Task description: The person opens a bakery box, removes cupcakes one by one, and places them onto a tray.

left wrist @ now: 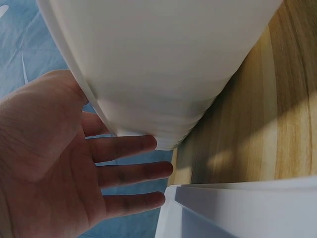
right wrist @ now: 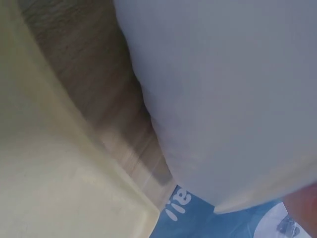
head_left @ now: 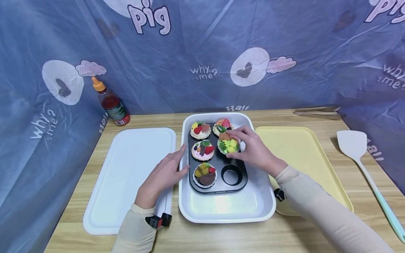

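Observation:
My right hand (head_left: 253,149) pinches a tart with yellow and green fruit and a brown topping (head_left: 228,146) over the right column of a black muffin pan (head_left: 218,188). Several other tarts sit in the pan, among them a chocolate one (head_left: 205,175) and a pink cream one (head_left: 202,150). The pan lies inside a deep white basin (head_left: 227,211). My left hand (head_left: 164,172) is at the basin's left rim, fingers extended; the left wrist view shows the palm (left wrist: 54,168) beside the basin's outer wall. Only a bit of the right hand (right wrist: 304,208) appears in the right wrist view.
A white tray (head_left: 133,175) lies left of the basin and a yellow tray (head_left: 316,168) right of it. A sauce bottle (head_left: 114,105) stands back left. Tongs (head_left: 316,111) lie back right, and a white spatula with a mint handle (head_left: 352,142) lies far right.

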Tool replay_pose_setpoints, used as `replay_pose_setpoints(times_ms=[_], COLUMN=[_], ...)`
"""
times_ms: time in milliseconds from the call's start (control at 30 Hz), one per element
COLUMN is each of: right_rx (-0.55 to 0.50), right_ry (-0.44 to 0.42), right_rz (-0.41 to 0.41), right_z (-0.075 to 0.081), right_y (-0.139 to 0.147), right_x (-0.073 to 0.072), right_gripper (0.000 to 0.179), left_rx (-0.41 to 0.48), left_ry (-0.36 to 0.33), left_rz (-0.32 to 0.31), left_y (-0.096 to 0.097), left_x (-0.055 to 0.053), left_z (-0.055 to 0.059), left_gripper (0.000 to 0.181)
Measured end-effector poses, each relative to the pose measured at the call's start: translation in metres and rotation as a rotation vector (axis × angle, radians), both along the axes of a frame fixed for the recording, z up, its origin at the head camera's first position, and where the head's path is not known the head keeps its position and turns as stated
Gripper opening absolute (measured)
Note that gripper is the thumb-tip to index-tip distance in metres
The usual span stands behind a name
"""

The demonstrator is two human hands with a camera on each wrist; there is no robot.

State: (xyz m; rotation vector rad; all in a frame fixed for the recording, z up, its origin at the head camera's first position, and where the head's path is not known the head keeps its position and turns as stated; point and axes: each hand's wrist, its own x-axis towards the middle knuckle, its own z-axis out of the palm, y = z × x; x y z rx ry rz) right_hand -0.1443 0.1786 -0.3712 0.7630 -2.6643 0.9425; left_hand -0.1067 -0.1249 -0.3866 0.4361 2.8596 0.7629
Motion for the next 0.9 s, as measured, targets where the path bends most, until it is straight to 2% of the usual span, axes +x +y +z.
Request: replay_pose_setpoints(times_ms=[200, 667, 900], right_rx=[-0.005, -0.082, -0.109], right_ry=[0.006, 0.128, 0.124], right_rz=[-0.058, -0.155, -0.241], right_z=[0.005, 0.017, 0.020], right_y=[0.007, 0.040, 0.056], right_x=[0.001, 0.002, 0.004], right_gripper=[0.075, 0.077, 0.075], left_rx=[-0.002, 0.059, 0.095], left_ry=[-0.003, -0.049, -0.078], left_rz=[0.000, -0.019, -0.045], left_y=[0.001, -0.007, -0.010], left_x=[0.000, -0.001, -0.003], left_z=[0.000, -0.002, -0.001], left_gripper=[0.078, 0.076, 0.080])
